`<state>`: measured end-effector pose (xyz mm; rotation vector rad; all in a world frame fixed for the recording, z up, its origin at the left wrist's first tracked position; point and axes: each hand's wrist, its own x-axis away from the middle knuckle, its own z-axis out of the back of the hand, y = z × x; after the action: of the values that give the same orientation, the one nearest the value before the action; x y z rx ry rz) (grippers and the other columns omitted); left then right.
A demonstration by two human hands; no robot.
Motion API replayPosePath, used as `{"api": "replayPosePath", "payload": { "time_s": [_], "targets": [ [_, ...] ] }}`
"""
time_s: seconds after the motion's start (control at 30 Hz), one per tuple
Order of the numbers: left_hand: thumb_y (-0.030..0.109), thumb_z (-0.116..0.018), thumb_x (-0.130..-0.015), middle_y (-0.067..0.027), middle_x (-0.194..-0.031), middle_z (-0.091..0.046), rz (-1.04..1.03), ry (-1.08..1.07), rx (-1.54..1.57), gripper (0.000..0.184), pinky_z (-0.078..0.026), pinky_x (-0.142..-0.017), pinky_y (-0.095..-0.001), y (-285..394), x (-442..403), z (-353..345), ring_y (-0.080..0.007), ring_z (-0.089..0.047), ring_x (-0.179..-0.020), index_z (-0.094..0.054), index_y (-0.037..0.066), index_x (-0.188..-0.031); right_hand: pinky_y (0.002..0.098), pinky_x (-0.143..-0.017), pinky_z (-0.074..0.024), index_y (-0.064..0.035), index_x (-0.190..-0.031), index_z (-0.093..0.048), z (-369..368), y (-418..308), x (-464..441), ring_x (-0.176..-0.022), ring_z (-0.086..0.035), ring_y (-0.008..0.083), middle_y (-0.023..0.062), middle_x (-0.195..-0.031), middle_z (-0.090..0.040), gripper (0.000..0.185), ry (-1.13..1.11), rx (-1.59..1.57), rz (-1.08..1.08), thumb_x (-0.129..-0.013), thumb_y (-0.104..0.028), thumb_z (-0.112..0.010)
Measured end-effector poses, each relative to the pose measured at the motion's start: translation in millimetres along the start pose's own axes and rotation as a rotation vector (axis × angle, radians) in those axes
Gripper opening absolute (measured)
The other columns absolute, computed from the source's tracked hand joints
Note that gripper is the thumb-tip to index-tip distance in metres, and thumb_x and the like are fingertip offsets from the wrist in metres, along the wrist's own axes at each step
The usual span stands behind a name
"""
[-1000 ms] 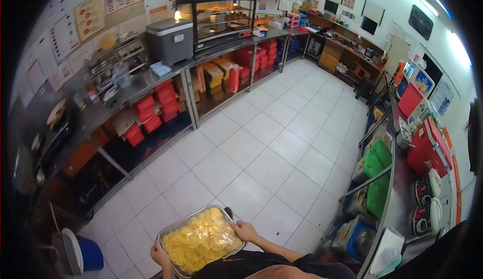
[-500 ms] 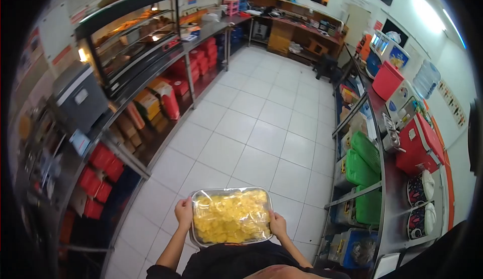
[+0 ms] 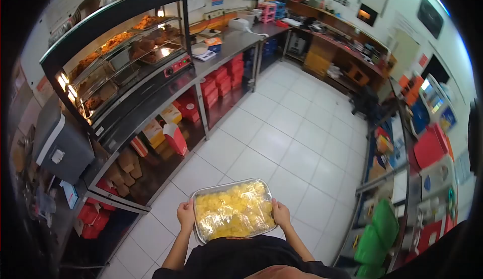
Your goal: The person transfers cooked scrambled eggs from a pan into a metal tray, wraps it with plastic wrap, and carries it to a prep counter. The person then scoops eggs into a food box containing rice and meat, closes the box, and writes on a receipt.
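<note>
A metal tray [image 3: 197, 232] of yellow food [image 3: 234, 209] under clear, shiny wrap is held level in front of my black shirt, over the tiled floor. My left hand [image 3: 185, 215] grips its left edge with the fingers wrapped round the rim. On the opposite edge, my right hand [image 3: 280, 213] is closed in the same way. The undersides of the tray and most of my fingertips are hidden.
Along the left, a steel counter [image 3: 229, 46] carries a lit food warmer [image 3: 121, 52], a grey cooler [image 3: 63, 145] and a white scale [image 3: 203, 52]. Red boxes [image 3: 219, 82] sit below. Shelving with green lids [image 3: 375, 236] lines the right; a black stool [image 3: 364, 100] stands farther back.
The view has moved forward along the counter, so the food warmer looks nearer and larger. The tray has swung from the lower left to in front of my body, still in both hands.
</note>
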<state>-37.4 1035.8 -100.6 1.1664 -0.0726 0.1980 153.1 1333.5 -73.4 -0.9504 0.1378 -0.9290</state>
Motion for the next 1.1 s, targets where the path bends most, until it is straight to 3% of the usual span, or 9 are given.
{"api": "replayPosePath", "payload": {
  "time_s": [0.07,0.2,0.37,0.4,0.47,0.6,0.7,0.9,1.1],
  "targets": [
    [0.038,-0.064,-0.080,-0.0076,-0.065,-0.060,-0.006,0.017,-0.028,0.038,-0.045,-0.058,-0.0298,34.4,-60.2,-45.6,-0.0160,-0.056,-0.061,-0.060,0.000,-0.077,0.0354,-0.057,-0.0433,0.0019,-0.071,-0.059,-3.3,-27.8,-85.4,-0.055,-0.056,0.0238,0.0138,-0.059,-0.058,0.060,0.019,0.035,0.004,-0.088,-0.052,-0.039],
    [0.042,-0.064,-0.078,-0.0079,-0.066,-0.060,-0.121,-0.024,-0.092,0.041,-0.045,-0.058,-0.0317,150.4,-188.8,-163.8,-0.0183,-0.057,-0.061,-0.060,0.001,-0.079,0.0403,-0.063,-0.0428,0.0026,-0.072,-0.057,22.9,-99.3,-241.8,-0.064,-0.056,0.0348,0.0226,-0.066,-0.057,0.058,0.074,0.045,-0.007,-0.088,-0.050,-0.040],
    [0.047,-0.065,-0.075,-0.0085,-0.069,-0.059,-0.192,-0.230,-0.140,0.045,-0.045,-0.059,-0.0332,261.5,-314.1,-317.5,-0.0214,-0.057,-0.062,-0.060,0.002,-0.080,0.0358,-0.062,-0.0422,0.0028,-0.076,-0.059,46.5,-123.3,-404.4,-0.062,-0.053,0.0223,0.0146,-0.063,-0.055,0.054,0.212,-0.308,-0.109,-0.090,-0.046,-0.041],
    [0.041,-0.067,-0.075,-0.0092,-0.065,-0.058,-0.344,-0.200,-0.169,0.042,-0.044,-0.056,-0.0329,277.2,-343.2,-353.0,-0.0190,-0.056,-0.059,-0.059,0.000,-0.077,0.0358,-0.062,-0.0422,0.0028,-0.076,-0.059,42.9,-126.1,-439.9,-0.062,-0.053,0.0223,0.0146,-0.063,-0.055,0.054,0.211,-0.312,-0.105,-0.090,-0.046,-0.041],
    [0.044,-0.066,-0.073,-0.0095,-0.067,-0.058,-0.308,-0.231,-0.197,0.044,-0.044,-0.057,-0.0331,314.4,-396.8,-415.3,-0.0204,-0.056,-0.061,-0.059,0.001,-0.077,0.0353,-0.062,-0.0425,0.0041,-0.080,-0.060,37.6,-132.0,-511.8,-0.063,-0.054,0.0216,0.0140,-0.064,-0.056,0.054,0.216,-0.390,-0.253,-0.091,-0.045,-0.040],
    [0.047,-0.067,-0.072,-0.0092,-0.067,-0.058,-0.194,-0.195,-0.196,0.047,-0.045,-0.058,-0.0337,364.8,-503.6,-543.5,-0.0213,-0.057,-0.061,-0.058,0.001,-0.075,0.0347,-0.064,-0.0424,0.0056,-0.082,-0.059,60.9,-191.8,-697.6,-0.065,-0.054,0.0218,0.0148,-0.067,-0.057,0.056,0.231,-0.128,-0.115,-0.091,-0.045,-0.038],
    [0.044,-0.068,-0.073,-0.0078,-0.064,-0.058,-0.095,-0.127,-0.125,0.044,-0.045,-0.058,-0.0320,409.6,-572.7,-592.0,-0.0194,-0.056,-0.059,-0.058,0.001,-0.076,0.0337,-0.063,-0.0410,0.0059,-0.081,-0.059,86.1,-261.5,-837.5,-0.065,-0.052,0.0201,0.0139,-0.069,-0.057,0.057,0.202,-0.189,0.036,-0.091,-0.046,-0.038],
    [0.035,-0.068,-0.076,-0.0058,-0.065,-0.058,0.096,-0.034,0.106,0.035,-0.044,-0.056,-0.0282,472.6,-688.2,-665.7,-0.0134,-0.054,-0.058,-0.056,0.002,-0.078,0.0325,-0.061,-0.0389,0.0060,-0.081,-0.059,80.5,-395.6,-1071.2,-0.064,-0.046,0.0170,0.0092,-0.068,-0.054,0.057,-0.048,-0.197,0.003,-0.092,-0.046,-0.038],
    [0.032,-0.070,-0.076,-0.0030,-0.064,-0.055,-0.040,0.068,0.249,0.034,-0.042,-0.052,-0.0265,539.3,-849.6,-759.9,-0.0110,-0.051,-0.056,-0.054,0.002,-0.077,0.0335,-0.071,-0.0429,0.0084,-0.096,-0.060,30.3,-484.7,-1307.6,-0.076,-0.055,0.0227,0.0145,-0.080,-0.061,0.066,-0.128,-0.294,-0.008,-0.090,-0.053,-0.037]
  ]
}}
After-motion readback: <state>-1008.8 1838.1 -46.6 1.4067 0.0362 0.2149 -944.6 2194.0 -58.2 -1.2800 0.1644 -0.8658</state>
